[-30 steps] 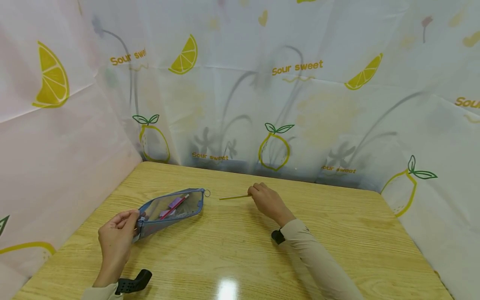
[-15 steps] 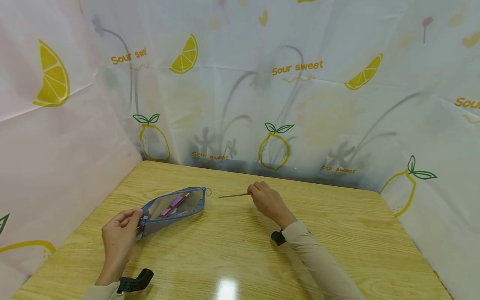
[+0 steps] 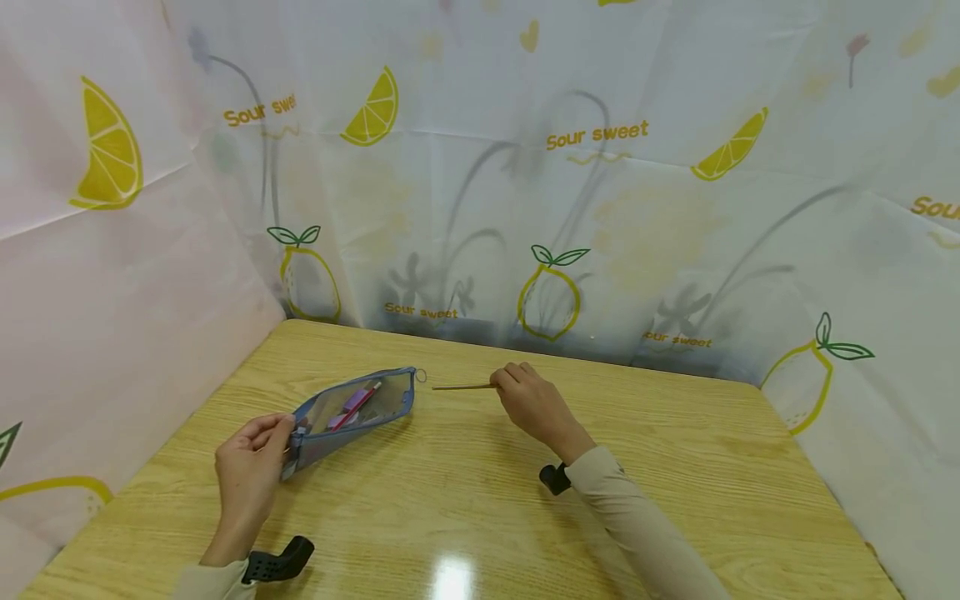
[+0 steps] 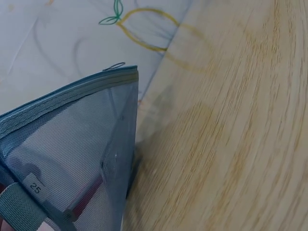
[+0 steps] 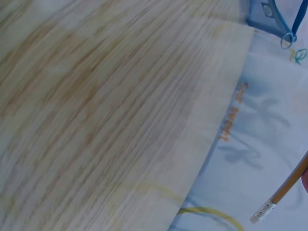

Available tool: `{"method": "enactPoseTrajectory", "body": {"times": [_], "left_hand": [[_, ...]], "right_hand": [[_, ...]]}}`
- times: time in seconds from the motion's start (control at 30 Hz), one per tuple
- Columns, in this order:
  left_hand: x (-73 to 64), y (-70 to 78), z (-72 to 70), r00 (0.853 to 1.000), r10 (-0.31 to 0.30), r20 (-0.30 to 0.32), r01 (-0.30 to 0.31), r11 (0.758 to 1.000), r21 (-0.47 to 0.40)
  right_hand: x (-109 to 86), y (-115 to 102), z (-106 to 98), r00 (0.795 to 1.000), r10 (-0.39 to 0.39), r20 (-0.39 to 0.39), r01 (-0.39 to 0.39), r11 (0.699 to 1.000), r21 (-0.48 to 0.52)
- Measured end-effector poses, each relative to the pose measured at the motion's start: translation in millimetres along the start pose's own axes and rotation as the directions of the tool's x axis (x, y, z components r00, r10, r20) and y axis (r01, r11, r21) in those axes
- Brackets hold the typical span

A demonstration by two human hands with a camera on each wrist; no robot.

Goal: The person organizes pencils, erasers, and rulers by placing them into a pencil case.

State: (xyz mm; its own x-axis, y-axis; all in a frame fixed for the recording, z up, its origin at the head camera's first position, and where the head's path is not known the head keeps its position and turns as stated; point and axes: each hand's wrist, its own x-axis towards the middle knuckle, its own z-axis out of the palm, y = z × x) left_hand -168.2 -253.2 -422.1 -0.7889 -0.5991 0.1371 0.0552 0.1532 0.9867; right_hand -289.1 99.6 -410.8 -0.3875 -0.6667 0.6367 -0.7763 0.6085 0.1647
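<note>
My left hand (image 3: 251,467) pinches the near left corner of a blue mesh pencil pouch (image 3: 318,448), whose zipped mouth gapes wide. Through that mouth show a red pencil (image 3: 358,405) and a purple block (image 3: 356,399). The left wrist view has the mesh side (image 4: 62,125) close up, with a "25" tag (image 4: 34,186). To the right, my right hand (image 3: 536,408) holds a yellow-brown pencil (image 3: 461,387) by one end, its other end toward the pouch. A metal ferrule and eraser (image 5: 263,211) show at one end in the right wrist view.
The wooden table (image 3: 450,475) runs back to a white curtain (image 3: 465,183) printed with lemons, which also hangs along both sides. A small ring (image 3: 421,376) dangles from the pouch's far corner, between pouch and pencil. Each wrist wears a black mount (image 3: 279,560).
My left hand and the pouch have shifted right and slightly away from me. My right hand has moved a little left with the pencil, so the gap between pencil and pouch is narrower.
</note>
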Motion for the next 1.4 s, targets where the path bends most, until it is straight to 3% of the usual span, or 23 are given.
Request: {"method": "enactPoseTrajectory", "body": {"times": [0.43, 0.9, 1.2, 1.4], "left_hand": [[-5.5, 1.8, 9.7, 0.999, 0.042, 0.032, -0.039, 0.997, -0.072], [-15.5, -2.4, 15.7, 0.986, 0.122, 0.11, -0.118, 0.992, -0.038], [-21.5, 2.7, 21.0, 0.979, 0.135, 0.155, -0.127, 0.99, -0.064], [-22.9, 3.1, 22.8, 0.979, 0.112, 0.171, -0.102, 0.993, -0.064]], "right_hand": [[7.5, -12.3, -10.3, 0.998, -0.042, -0.051, 0.043, 0.999, 0.009], [14.0, -23.0, -19.9, 0.992, -0.086, -0.09, 0.092, 0.993, 0.073], [17.2, -28.2, -23.3, 0.99, -0.104, -0.098, 0.109, 0.993, 0.052], [21.1, -33.5, -25.4, 0.985, -0.126, -0.116, 0.132, 0.99, 0.044]]}}
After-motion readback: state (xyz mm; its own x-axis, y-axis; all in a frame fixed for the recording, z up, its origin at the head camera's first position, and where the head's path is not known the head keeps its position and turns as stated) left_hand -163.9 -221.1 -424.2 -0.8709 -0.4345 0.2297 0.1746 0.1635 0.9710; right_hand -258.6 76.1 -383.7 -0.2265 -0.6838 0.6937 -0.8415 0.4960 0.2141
